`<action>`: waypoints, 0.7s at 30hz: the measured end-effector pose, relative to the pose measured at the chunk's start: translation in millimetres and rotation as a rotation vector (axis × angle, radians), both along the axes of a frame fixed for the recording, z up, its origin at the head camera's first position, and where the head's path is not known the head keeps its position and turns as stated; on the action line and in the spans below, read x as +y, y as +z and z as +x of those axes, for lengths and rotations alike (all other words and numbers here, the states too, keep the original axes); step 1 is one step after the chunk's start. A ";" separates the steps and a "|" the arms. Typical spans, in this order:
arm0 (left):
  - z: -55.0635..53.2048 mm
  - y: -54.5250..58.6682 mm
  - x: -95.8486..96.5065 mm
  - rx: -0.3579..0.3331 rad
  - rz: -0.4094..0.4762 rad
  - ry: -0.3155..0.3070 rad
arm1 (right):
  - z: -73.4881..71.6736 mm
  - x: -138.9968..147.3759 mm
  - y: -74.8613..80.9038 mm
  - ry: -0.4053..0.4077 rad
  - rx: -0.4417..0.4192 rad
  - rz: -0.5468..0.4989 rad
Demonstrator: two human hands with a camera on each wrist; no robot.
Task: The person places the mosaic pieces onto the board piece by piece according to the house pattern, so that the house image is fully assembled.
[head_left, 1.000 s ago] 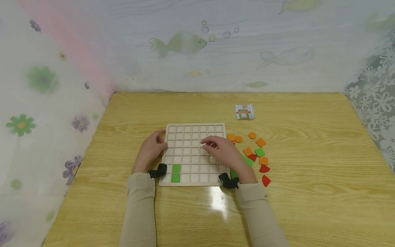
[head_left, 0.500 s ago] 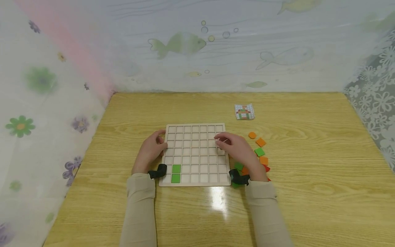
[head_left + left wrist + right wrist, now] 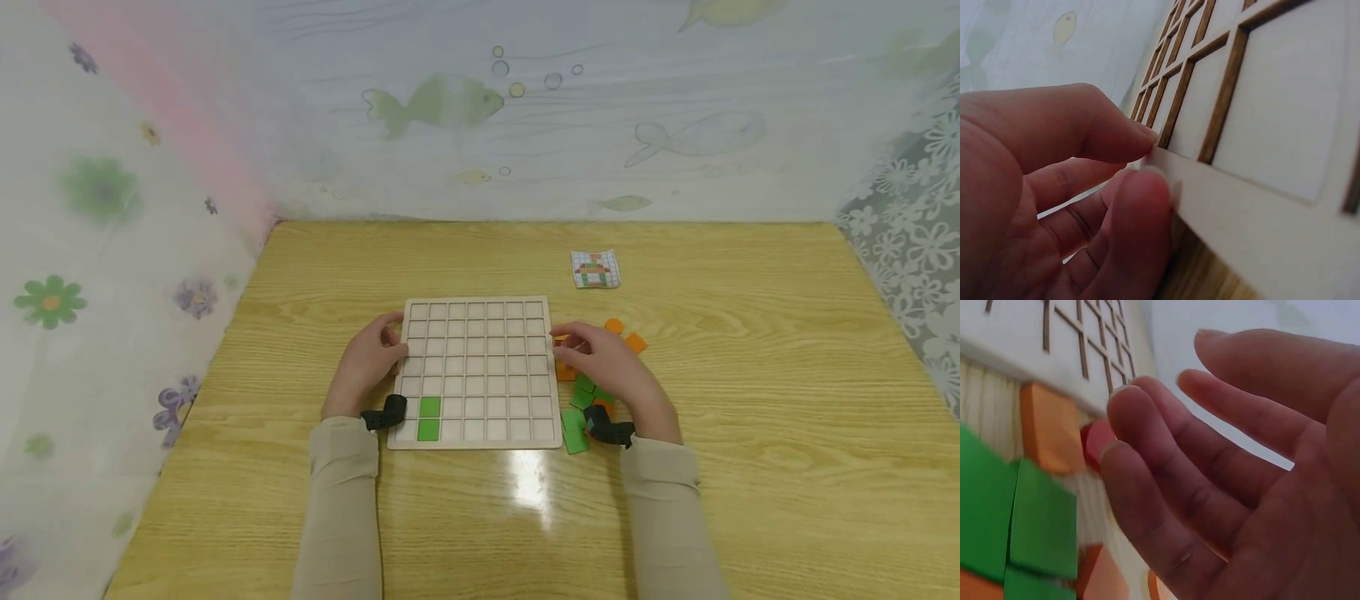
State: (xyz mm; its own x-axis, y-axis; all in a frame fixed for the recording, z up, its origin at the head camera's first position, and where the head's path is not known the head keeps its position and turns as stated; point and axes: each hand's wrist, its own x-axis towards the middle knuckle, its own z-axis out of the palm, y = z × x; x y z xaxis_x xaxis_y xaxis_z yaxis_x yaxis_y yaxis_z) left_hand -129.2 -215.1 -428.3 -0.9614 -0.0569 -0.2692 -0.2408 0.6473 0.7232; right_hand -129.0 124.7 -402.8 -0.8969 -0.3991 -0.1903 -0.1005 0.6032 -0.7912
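A pale wooden grid board (image 3: 475,375) lies flat on the table, with two green square tiles (image 3: 429,418) set one above the other in its lower left cells. My left hand (image 3: 367,358) rests at the board's left edge; thumb and index fingertips meet the rim, as the left wrist view shows. Just off the right edge hovers my right hand (image 3: 603,358), its fingers loosely bent and holding nothing. Under and around it lie loose tiles: green squares (image 3: 1041,525), an orange square (image 3: 1052,428) and a red piece (image 3: 1096,444). The hand hides part of this pile.
A small paper card (image 3: 596,269) with a coloured grid pattern lies behind the tiles. An orange round tile (image 3: 614,326) and an orange square (image 3: 636,342) sit beyond the right hand. A patterned curtain (image 3: 480,150) hangs behind the wooden table (image 3: 750,375).
My right hand has moved right, from over the middle of the board to past its right edge, now covering some loose tiles. The left hand and the two placed green tiles stay put.
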 end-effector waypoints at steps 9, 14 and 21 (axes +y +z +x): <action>0.7 0.6 -0.2 -0.001 0.011 0.012 | 6.4 18.3 -5.0 0.025 -0.002 0.097; 0.4 -0.6 -0.7 0.003 0.018 0.019 | 7.4 28.0 -5.8 0.063 0.037 0.165; -0.4 -1.6 -1.0 -0.007 0.010 0.014 | 9.7 32.2 -7.1 0.137 0.092 0.225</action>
State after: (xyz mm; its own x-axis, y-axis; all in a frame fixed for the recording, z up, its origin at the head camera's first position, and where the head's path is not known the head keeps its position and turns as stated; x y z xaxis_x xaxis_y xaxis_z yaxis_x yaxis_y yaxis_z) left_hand -129.6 -216.1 -429.9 -0.9586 -0.0675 -0.2766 -0.2549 0.6363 0.7281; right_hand -119.3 156.9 -410.0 -0.8550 -0.4749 -0.2084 -0.2585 0.7387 -0.6226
